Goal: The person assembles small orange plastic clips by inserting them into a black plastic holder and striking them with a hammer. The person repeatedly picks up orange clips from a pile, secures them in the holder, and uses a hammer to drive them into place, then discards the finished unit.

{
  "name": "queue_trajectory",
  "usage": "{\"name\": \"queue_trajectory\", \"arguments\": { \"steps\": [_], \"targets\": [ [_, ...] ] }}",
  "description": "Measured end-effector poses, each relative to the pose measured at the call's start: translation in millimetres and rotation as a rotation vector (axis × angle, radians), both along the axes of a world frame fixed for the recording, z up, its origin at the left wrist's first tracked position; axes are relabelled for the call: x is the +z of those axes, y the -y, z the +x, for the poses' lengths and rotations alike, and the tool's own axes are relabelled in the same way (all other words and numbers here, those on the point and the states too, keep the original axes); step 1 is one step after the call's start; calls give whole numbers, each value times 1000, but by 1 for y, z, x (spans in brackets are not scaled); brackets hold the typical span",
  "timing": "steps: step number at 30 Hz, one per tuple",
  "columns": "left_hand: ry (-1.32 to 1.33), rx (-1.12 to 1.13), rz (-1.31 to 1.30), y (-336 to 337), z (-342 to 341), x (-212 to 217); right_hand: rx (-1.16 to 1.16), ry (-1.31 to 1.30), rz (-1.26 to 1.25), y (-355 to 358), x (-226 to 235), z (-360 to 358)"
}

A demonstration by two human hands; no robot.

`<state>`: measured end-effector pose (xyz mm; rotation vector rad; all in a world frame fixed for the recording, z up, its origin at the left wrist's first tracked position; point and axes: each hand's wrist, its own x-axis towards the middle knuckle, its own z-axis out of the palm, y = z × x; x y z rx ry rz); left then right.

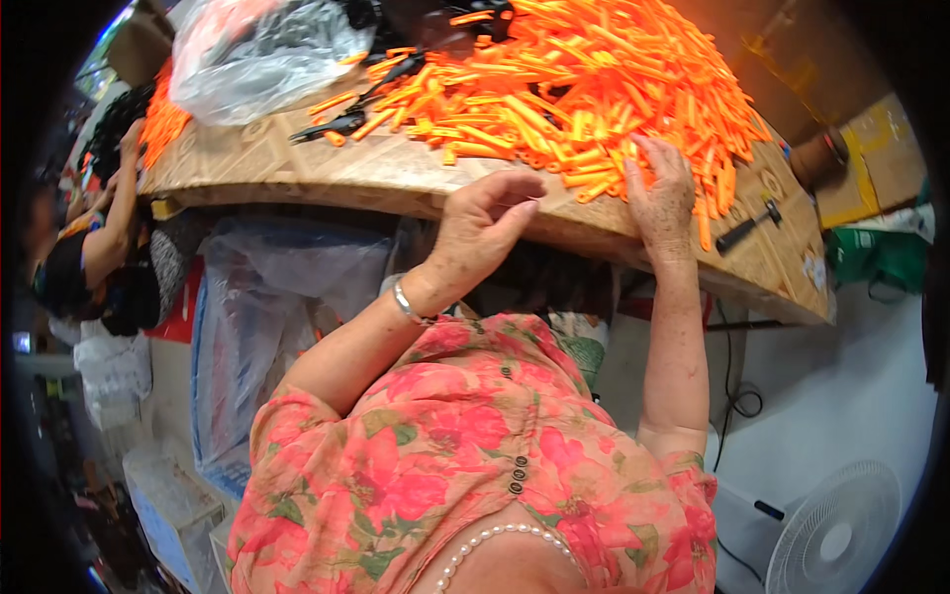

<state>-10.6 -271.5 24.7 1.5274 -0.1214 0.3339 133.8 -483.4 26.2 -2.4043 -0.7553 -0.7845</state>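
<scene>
- One big heap of orange plastic pieces [584,69], too many to count, covers the far part of the wooden bench [297,163].
- Right hand [661,193] lies flat, fingers spread, on the heap's near edge.
- Left hand [485,223] hovers at the bench's front edge, fingers curled, pinching nothing visible.
- One clear plastic bag [262,54] holds dark parts.
- One small hammer [747,228] lies beside the heap.
- Another person's arm [114,213] reaches the bench's far left end.
- One white fan [836,540] stands on the floor.

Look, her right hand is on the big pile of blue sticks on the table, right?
Not quite: the sticks are orange, not blue. The head view shows her right hand resting on the pile's near edge on the wooden table.
</scene>
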Motion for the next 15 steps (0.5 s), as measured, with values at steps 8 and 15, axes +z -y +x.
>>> {"name": "queue_trajectory", "arguments": {
  "steps": [8, 15],
  "targets": [
    [313, 818, 812, -118, 38, 5, -11, -7, -72, -21, 0, 9],
    [44, 858, 1324, -221, 37, -7, 6, -33, -64, -18, -1, 0]
  ]
}}
